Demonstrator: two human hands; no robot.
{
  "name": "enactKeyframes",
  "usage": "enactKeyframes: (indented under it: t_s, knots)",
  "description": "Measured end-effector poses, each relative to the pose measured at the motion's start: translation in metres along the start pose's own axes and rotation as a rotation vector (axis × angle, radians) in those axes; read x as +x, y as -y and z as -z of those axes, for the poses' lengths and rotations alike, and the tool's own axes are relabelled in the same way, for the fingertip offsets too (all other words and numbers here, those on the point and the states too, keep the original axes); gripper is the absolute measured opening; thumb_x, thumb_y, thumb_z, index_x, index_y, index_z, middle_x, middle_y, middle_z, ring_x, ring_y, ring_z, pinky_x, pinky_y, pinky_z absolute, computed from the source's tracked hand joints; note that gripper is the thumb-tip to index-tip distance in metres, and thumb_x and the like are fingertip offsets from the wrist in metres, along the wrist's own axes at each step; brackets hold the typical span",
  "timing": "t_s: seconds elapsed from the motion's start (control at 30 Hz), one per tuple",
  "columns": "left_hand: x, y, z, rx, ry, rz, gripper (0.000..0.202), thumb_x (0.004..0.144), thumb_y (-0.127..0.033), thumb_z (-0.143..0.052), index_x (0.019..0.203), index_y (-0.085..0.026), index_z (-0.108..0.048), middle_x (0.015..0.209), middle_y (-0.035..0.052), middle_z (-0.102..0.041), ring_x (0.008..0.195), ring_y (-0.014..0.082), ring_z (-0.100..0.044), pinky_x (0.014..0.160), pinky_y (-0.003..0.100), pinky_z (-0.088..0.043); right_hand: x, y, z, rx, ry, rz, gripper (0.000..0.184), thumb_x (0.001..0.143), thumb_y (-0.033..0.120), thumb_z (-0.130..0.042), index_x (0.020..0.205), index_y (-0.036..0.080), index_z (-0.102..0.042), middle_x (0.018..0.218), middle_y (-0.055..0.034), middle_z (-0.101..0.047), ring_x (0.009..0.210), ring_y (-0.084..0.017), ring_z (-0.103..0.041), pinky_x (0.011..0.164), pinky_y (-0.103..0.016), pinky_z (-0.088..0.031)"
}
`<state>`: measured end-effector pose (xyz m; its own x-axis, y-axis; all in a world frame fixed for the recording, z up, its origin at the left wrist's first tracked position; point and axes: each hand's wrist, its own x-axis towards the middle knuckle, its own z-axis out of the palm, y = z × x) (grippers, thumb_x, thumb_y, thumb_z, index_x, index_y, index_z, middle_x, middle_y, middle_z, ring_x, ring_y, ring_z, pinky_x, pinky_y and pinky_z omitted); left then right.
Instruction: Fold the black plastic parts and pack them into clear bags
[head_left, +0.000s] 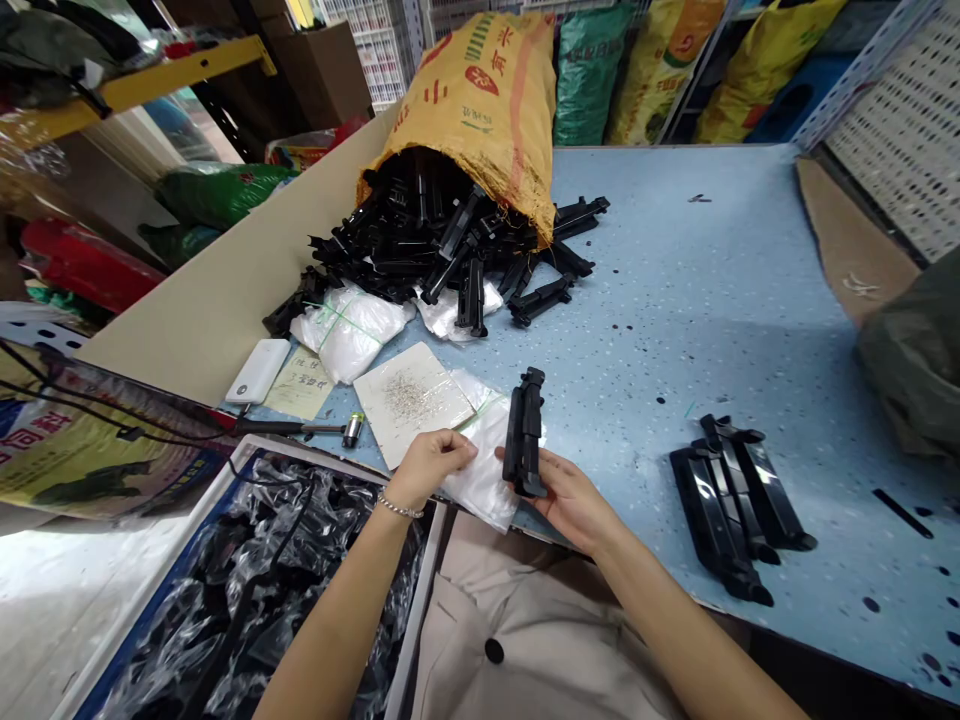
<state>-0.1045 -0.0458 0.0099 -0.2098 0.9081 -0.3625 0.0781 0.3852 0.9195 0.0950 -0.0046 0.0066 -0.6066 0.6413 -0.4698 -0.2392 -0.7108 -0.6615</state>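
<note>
Beige lap cloth (pixel 525 630) is nearest, both forearms over it. Crate (pixel 416 610) at lower left is full of black pieces in crinkled film.

Left hand (pixel 431 462) pinches the bag (pixel 487 475) at its near edge, thumb against fingertips. Right hand (pixel 574 500) is palm-up, fingers and thumb closed round the near end of the part (pixel 523 430). Part is over the near edge of the table (pixel 712 280), right beside the bag and overlapping it. Can't tell if its far end rests on the table.

Handling, my read:
- **Part:** rigid moulded plastic, light, glossy so a bit slippery, not fragile. Grip it across the narrow sides, at the near end or mid-length.
- **Bag:** thin limp film that clings and slides. Take it by the edge with a two-finger pinch.

Part's long axis runs almost straight away from the person. Its far end points toward the heap (pixel 442 250), tipped slightly right.

Stack (pixel 739 505) of similar black pieces lies to the right, well apart, slanted toward near-right. Just beyond the bag is a tile (pixel 412 398) with small metal bits on it. Left of the tile are a hammer (pixel 300 428), a paper slip (pixel 300 385) and a power bank (pixel 259 370). White bundles (pixel 349 330) lie next, touching the heap. Heap spills from the yellow sack (pixel 480 100) at the far end.
</note>
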Motion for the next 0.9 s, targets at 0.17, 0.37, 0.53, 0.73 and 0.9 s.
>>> enactKeyframes:
  t_s: [0.17, 0.37, 0.53, 0.73, 0.9]
  knots:
    - [-0.002, 0.003, -0.004, 0.01, -0.12, -0.053, 0.02, 0.064, -0.028, -0.072, 0.071, -0.016, -0.058, 0.063, -0.0011, -0.061, 0.059, 0.0121, -0.055, 0.057, 0.023, -0.042, -0.002, 0.003, -0.007, 0.019, 0.087, 0.007, 0.027, 0.078, 0.04, -0.07, 0.095, 0.02, -0.073, 0.104, -0.0065, -0.072, 0.077, -0.014, -0.06, 0.074, -0.026, -0.049]
    - [-0.006, 0.008, -0.011, 0.142, -0.204, -0.202, 0.007, 0.076, -0.016, -0.058, 0.075, -0.019, -0.051, 0.073, -0.0001, -0.065, 0.072, 0.0147, -0.064, 0.069, 0.026, -0.05, 0.004, -0.008, -0.009, 0.018, 0.009, 0.026, 0.032, 0.074, 0.04, -0.073, 0.096, 0.018, -0.072, 0.093, -0.0056, -0.071, 0.074, -0.013, -0.058, 0.065, -0.023, -0.046]
    - [-0.015, 0.001, -0.011, 0.724, -0.127, -0.396, 0.027, 0.08, -0.002, -0.044, 0.086, -0.016, -0.066, 0.104, 0.0098, -0.067, 0.098, 0.0209, -0.063, 0.09, 0.036, -0.05, 0.004, -0.011, -0.013, -0.045, -0.04, 0.067, 0.028, 0.072, 0.041, -0.074, 0.086, 0.017, -0.069, 0.083, -0.0027, -0.067, 0.073, -0.013, -0.057, 0.069, -0.026, -0.046]
    - [-0.008, -0.004, 0.006, 0.841, -0.109, -0.434, 0.055, 0.077, 0.0, -0.045, 0.129, -0.014, -0.052, 0.135, 0.0146, -0.052, 0.117, 0.0244, -0.056, 0.101, 0.038, -0.047, -0.034, -0.012, 0.001, -0.141, 0.069, -0.01, 0.028, 0.077, 0.041, -0.07, 0.092, 0.018, -0.064, 0.076, -0.0024, -0.067, 0.063, -0.013, -0.055, 0.058, -0.024, -0.042]
    - [-0.008, 0.003, 0.011, 0.703, -0.015, -0.508, 0.065, 0.075, 0.003, -0.04, 0.138, -0.015, -0.043, 0.142, 0.0143, -0.045, 0.134, 0.0232, -0.041, 0.112, 0.041, -0.037, -0.039, -0.035, 0.017, 0.262, 0.34, -0.402, 0.038, 0.077, 0.048, -0.068, 0.088, 0.012, -0.066, 0.056, 0.0027, -0.05, 0.045, -0.005, -0.032, 0.041, -0.017, -0.028]
